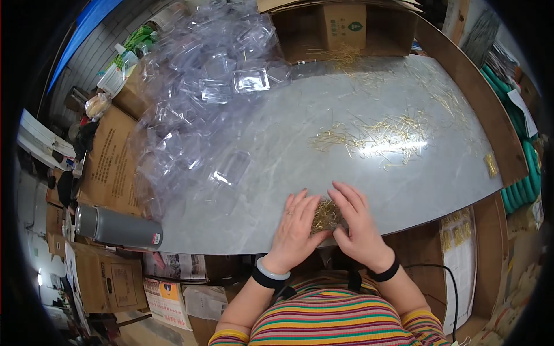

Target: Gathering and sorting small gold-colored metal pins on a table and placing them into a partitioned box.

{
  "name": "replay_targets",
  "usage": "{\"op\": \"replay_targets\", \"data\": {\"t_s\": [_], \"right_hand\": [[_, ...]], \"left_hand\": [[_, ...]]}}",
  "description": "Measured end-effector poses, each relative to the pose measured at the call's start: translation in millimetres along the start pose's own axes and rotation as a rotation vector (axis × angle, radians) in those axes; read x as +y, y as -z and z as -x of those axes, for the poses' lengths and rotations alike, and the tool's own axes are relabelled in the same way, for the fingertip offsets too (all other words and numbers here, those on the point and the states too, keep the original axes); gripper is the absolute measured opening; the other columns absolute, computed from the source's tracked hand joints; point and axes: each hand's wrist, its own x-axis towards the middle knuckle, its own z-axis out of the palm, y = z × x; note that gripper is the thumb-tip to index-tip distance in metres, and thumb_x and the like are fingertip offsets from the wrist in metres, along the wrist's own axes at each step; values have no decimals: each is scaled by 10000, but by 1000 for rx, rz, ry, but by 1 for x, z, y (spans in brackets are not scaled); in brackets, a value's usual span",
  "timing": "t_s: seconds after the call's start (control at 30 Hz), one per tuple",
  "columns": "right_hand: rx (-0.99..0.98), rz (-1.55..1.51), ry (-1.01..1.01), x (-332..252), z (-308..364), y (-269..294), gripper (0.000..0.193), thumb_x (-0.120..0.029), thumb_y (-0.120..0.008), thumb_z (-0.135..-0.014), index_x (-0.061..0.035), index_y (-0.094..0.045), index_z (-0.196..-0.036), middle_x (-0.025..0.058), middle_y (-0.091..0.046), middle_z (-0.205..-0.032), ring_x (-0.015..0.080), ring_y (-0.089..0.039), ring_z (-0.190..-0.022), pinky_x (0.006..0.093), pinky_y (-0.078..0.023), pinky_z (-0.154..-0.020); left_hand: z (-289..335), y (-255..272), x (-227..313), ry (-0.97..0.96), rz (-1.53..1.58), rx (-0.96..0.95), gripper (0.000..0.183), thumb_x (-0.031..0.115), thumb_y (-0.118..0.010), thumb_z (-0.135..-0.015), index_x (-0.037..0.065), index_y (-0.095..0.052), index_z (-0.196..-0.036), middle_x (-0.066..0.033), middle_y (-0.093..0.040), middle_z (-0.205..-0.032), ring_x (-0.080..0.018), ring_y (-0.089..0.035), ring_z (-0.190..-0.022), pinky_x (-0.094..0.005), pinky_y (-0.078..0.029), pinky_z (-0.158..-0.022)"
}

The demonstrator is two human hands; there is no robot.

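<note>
Near the front edge of the grey table, my left hand (295,228) and my right hand (359,228) are cupped around a small bunch of gold wire hooks (325,214). My left fingers press along its left side, and my right fingers and thumb close in from the right. Whether a clear box surrounds the bunch I cannot tell. Farther back on the table lies a loose, tangled pile of gold wire hooks (384,135). To the left spreads a large heap of clear plastic boxes (208,81), one lone clear box (231,167) lying at its near edge.
A grey bottle (118,228) lies on its side at the table's left front edge. Cardboard walls (490,98) border the right side, and an open cardboard box (381,32) stands at the back. A small gold bundle (490,165) lies by the right edge. Shelves (490,248) sit below.
</note>
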Motion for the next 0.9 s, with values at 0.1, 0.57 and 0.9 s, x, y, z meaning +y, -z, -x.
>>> {"op": "replay_targets", "data": {"t_s": [0.1, 0.57, 0.9], "right_hand": [[-186, 161, 40, 5, -5, 13, 667, -23, -599, -811, -45, -425, -1455, 204, -473, -1448, 400, -399, -1397, 574, -217, -1196], [-201, 344, 126, 2, -5, 4, 523, -246, -749, -837, -81, -552, -1292, 119, -553, -1311, 315, -495, -1300, 502, -335, -1164], [-121, 350, 156, 12, -1, -1, 403, -132, -687, -861, -56, -587, -1244, 98, -606, -1246, 299, -537, -1238, 465, -418, -1063]], "left_hand": [[2, 2, -1, 9, 117, 30, 887, 192, -853, -724, -19, -390, -1450, -212, -418, -1452, -425, -357, -1406, -553, -265, -1189], [20, 51, -4, 242, -40, -14, 697, 172, -860, -735, -11, -548, -1330, -177, -550, -1252, -357, -580, -1061, -422, -501, -888], [10, 38, 14, 221, 31, -19, 763, 110, -836, -736, 8, -491, -1408, -168, -528, -1308, -352, -552, -1073, -416, -482, -924]]}}
